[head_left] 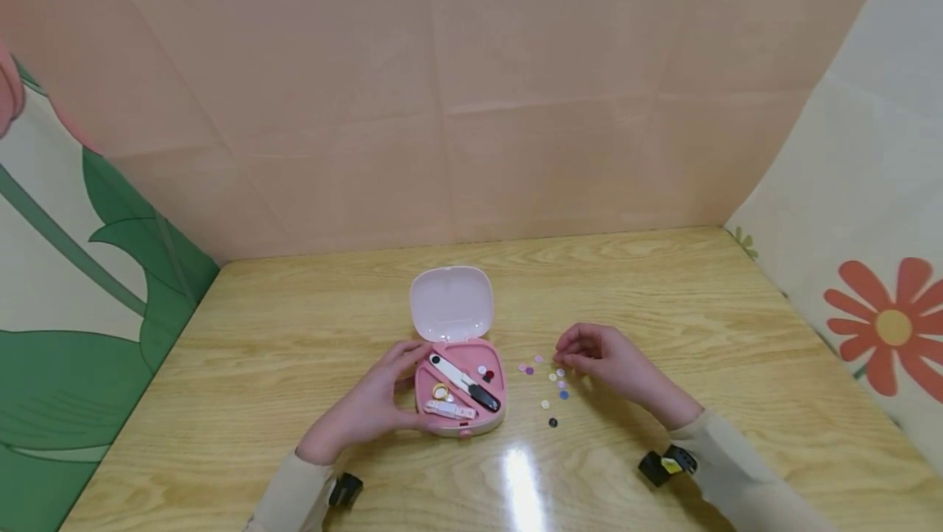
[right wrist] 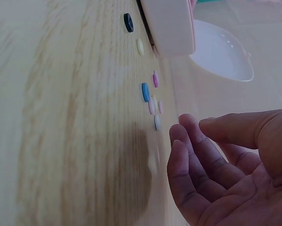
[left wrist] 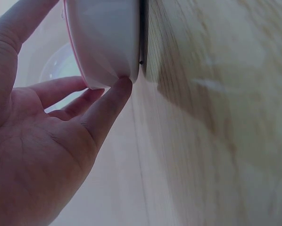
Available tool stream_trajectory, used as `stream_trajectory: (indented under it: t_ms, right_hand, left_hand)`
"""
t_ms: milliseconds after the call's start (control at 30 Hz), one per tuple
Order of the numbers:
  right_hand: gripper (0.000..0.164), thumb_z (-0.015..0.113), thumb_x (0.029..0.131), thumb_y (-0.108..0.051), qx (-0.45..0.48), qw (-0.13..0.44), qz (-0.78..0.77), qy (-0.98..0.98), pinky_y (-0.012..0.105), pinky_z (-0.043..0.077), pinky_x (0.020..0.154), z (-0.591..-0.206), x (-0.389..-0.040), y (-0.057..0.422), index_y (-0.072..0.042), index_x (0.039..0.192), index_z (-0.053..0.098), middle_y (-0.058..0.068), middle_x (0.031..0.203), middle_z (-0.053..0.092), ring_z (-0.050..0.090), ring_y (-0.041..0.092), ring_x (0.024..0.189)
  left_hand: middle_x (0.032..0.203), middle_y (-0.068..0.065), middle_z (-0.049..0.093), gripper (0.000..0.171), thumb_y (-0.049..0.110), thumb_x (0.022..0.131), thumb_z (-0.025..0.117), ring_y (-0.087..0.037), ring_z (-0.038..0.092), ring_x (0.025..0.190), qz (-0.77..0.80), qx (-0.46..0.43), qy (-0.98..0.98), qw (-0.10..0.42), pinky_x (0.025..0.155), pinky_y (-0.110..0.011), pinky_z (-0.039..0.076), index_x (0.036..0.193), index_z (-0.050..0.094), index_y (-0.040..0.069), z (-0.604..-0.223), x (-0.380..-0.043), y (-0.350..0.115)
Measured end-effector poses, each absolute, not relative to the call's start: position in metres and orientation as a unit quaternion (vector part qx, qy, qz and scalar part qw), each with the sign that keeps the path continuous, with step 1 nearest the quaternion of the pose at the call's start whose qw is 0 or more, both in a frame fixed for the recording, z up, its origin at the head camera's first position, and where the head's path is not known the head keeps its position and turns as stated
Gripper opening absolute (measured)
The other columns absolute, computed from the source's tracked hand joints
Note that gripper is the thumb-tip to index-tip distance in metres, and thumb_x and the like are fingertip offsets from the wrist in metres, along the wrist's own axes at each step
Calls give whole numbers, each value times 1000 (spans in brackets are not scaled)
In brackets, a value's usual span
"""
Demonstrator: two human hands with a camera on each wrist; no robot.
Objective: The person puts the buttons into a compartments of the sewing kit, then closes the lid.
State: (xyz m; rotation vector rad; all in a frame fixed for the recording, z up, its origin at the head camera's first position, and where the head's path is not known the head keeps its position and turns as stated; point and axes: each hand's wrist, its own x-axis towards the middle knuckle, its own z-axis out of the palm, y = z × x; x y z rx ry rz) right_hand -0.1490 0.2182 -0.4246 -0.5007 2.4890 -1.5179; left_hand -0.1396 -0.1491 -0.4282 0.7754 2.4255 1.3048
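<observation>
Head view: our left hand [head_left: 372,409] clasps the open pink plastic case [head_left: 460,401] on the wooden bench [head_left: 258,368]; our right hand [head_left: 600,360], fingers loosely curled, nears small, light, slippery buttons [head_left: 548,385], probably best pinched by edges.

A pale wooden table [head_left: 295,327] with a strong grain fills the foreground, a bright glare of overhead light on its near edge. Behind it hangs a creased peach backdrop [head_left: 471,90]. On the left is a panel with green leaves [head_left: 110,270] — on the right, a cream one with a red flower [head_left: 891,323].
</observation>
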Motion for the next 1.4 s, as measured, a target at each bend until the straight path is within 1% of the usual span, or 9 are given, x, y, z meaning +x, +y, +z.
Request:
stream_trajectory:
  t_ms: [133,300,567,667,800,1000,1100,1400]
  right_hand:
    - [11,61,90,2,-167,94,-514,836,31,56,64,-425,-149,218,6,100,61,17,91,66,63,28,81]
    - [12,61,90,3,-165,98,-516,835,31,56,65,-425,-149,218,6,101,61,17,92,66,63,29,82]
    - [13,60,88,8,-176,101,-518,831,29,57,69,-426,-150,219,9,101,59,20,92,66,64,33,85]
    - [13,60,87,10,-178,103,-509,836,29,57,70,-428,-150,219,8,101,59,19,92,66,64,32,86]
    - [16,62,86,9,-175,105,-489,848,28,56,72,-429,-151,220,5,101,61,15,93,67,63,29,87]
    - [18,64,84,10,-176,102,-482,852,27,54,73,-431,-153,220,3,101,61,13,93,66,62,27,88]
    - [19,65,82,10,-175,100,-480,854,27,54,72,-433,-154,219,3,100,62,12,92,66,62,26,86]
    - [21,69,80,9,-159,103,-468,863,26,53,69,-433,-154,215,0,98,62,8,90,65,60,22,84]
  left_hand:
    - [143,5,33,99,42,66,86,-15,38,131,452,269,839,138,105,-30,40,148,37,14,-428,-139,-149]
    - [144,5,33,101,42,64,86,-14,35,132,442,269,846,130,106,-30,37,147,37,14,-428,-139,-149]
    - [143,7,33,99,43,66,85,-14,35,132,442,267,846,133,108,-33,35,148,36,16,-427,-139,-148]
    - [142,7,34,99,42,66,85,-14,36,131,447,270,842,133,108,-32,36,148,37,16,-428,-139,-148]
    - [142,6,34,99,40,66,86,-13,38,130,456,272,836,134,105,-29,39,148,37,15,-429,-140,-148]
    - [142,7,34,100,44,65,85,-14,37,131,436,269,850,124,110,-36,32,148,37,15,-428,-140,-148]
    - [142,7,34,100,44,65,85,-14,36,132,431,268,853,122,111,-36,31,148,37,16,-428,-140,-148]
    - [142,6,34,99,42,66,85,-14,37,131,445,268,844,134,107,-32,37,148,37,15,-427,-138,-148]
